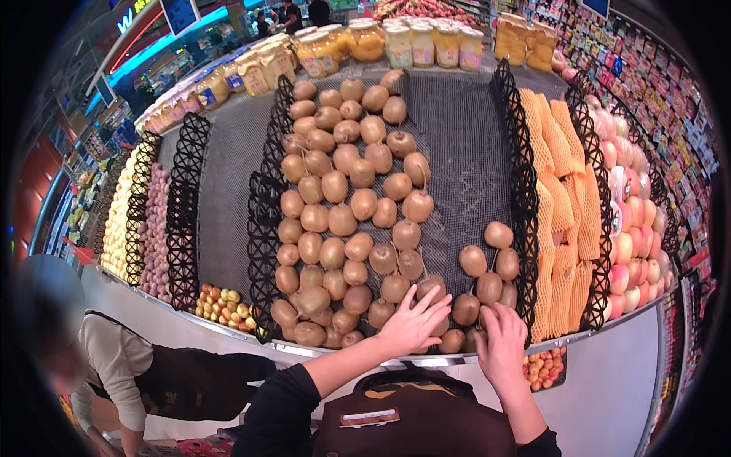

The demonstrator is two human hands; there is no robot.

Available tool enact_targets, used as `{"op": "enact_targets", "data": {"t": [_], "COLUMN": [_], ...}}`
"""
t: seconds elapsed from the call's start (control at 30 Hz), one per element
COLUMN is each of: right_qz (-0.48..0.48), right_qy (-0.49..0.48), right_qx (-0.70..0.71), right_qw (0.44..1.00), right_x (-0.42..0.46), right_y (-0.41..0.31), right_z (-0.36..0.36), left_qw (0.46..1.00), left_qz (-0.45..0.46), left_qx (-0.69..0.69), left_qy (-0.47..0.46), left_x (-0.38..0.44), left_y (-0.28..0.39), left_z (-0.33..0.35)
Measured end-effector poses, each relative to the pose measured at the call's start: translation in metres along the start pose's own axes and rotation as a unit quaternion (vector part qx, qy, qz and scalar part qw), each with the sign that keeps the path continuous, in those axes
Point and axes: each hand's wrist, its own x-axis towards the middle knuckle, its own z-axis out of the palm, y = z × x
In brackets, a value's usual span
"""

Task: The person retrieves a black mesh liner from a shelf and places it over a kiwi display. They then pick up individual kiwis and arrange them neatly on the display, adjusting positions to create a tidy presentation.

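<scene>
Brown kiwifruit (334, 187) lie spread over a black mesh mat (465, 154) on a sloping display, most of them left of centre, with a smaller cluster at the front right. My left hand (414, 323) rests with its fingers spread on kiwifruit near the front edge; one fruit shows just above its fingertips. Close by on the right, my right hand (502, 337) has curled fingers at the front of the smaller cluster, touching a kiwifruit. The hand partly hides that fruit, so I cannot tell whether it is gripped.
Black plastic lattice dividers (519, 200) flank the kiwifruit. Right of them lie orange foam-net sleeves (562, 228), then pink peaches or apples (634, 245). Fruit jars (317, 54) line the back. Jujube-like fruit (223, 305) sits front left. A person in a dark apron (194, 383) bends at lower left.
</scene>
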Motion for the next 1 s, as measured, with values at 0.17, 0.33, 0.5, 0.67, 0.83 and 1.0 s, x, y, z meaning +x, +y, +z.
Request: {"op": "enact_targets", "data": {"t": [0.17, 0.33, 0.5, 0.67, 0.83, 1.0], "right_qz": [-0.186, -0.294, -0.328, -0.317, -0.273, -0.231], "right_qy": [-0.049, -0.084, -0.084, -0.127, -0.172, -0.055], "right_qx": [-0.090, -0.156, -0.129, -0.033, -0.078, 0.115], "right_qw": [0.977, 0.939, 0.932, 0.939, 0.943, 0.965], "right_x": [0.025, 0.044, 0.055, 0.055, 0.052, 0.074], "right_y": [0.011, 0.036, 0.035, 0.041, 0.028, -0.021], "right_z": [0.039, 0.039, 0.034, 0.033, 0.022, 0.028], "left_qw": [0.998, 0.994, 0.992, 0.996, 0.994, 0.963], "left_qz": [-0.029, -0.052, -0.071, -0.078, -0.065, -0.183], "left_qx": [0.042, 0.077, 0.089, 0.010, 0.012, -0.082], "left_qy": [0.029, 0.053, 0.046, 0.042, 0.084, 0.179], "left_x": [0.002, -0.005, -0.001, -0.004, -0.007, -0.040], "left_y": [0.010, 0.024, 0.032, 0.025, 0.028, 0.022], "left_z": [-0.010, -0.001, 0.000, 0.000, 0.000, -0.023]}}
